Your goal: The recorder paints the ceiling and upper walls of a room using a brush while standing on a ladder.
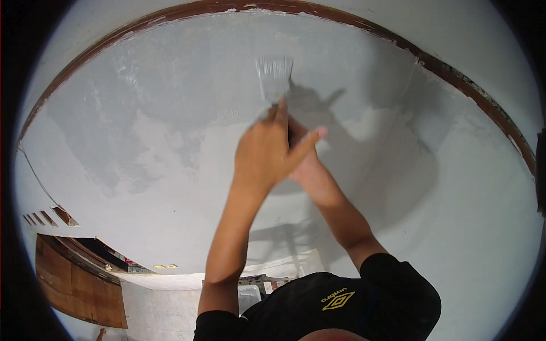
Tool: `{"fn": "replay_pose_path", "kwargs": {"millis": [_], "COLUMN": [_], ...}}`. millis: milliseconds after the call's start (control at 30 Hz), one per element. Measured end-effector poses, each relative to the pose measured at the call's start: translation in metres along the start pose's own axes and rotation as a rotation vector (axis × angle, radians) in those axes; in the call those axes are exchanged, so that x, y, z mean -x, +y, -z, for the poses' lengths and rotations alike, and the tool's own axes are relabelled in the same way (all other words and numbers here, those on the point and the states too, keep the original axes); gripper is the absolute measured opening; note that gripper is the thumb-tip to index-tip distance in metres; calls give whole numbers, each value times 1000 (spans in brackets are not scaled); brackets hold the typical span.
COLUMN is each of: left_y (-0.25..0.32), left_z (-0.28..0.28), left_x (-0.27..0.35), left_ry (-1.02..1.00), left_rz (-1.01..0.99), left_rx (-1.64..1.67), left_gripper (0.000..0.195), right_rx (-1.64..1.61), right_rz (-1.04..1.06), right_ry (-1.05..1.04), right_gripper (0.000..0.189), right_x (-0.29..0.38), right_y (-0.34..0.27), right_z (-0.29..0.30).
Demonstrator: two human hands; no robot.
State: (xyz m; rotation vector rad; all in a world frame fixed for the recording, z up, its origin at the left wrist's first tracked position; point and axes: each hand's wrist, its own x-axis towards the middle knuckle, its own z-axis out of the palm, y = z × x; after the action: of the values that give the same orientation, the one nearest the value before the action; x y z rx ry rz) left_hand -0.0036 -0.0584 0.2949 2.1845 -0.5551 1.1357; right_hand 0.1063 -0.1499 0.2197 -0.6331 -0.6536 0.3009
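Observation:
In the upper middle, a broad putty knife is held up against the grey-coated wall. Its blade is blurred, streaked with pale grey material and widest at the top. My right hand is around the handle, largely covered by my left hand. My left hand lies over the tool, back towards me. Its forefinger reaches the blade's neck and its thumb stands out to the right. Whether its other fingers grip the handle is hidden. Darker grey patches spread around the blade, over paler wall, and the hands' shadow falls to the right.
A brown trim strip curves along the wall's top. Lower left are small vent openings, a wooden panel, yellowish wall plates and another person's hand. A white tub stands below my left arm.

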Motion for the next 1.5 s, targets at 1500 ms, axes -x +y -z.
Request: {"fn": "replay_pose_path", "kwargs": {"millis": [1500], "left_y": [-25], "left_z": [-39], "left_x": [-16], "left_ry": [196], "left_rz": [-169], "left_rx": [626], "left_gripper": [66], "right_rx": [1067], "right_rz": [651], "right_ry": [393], "right_gripper": [22], "right_x": [-16], "right_y": [-61], "right_z": [-56]}}
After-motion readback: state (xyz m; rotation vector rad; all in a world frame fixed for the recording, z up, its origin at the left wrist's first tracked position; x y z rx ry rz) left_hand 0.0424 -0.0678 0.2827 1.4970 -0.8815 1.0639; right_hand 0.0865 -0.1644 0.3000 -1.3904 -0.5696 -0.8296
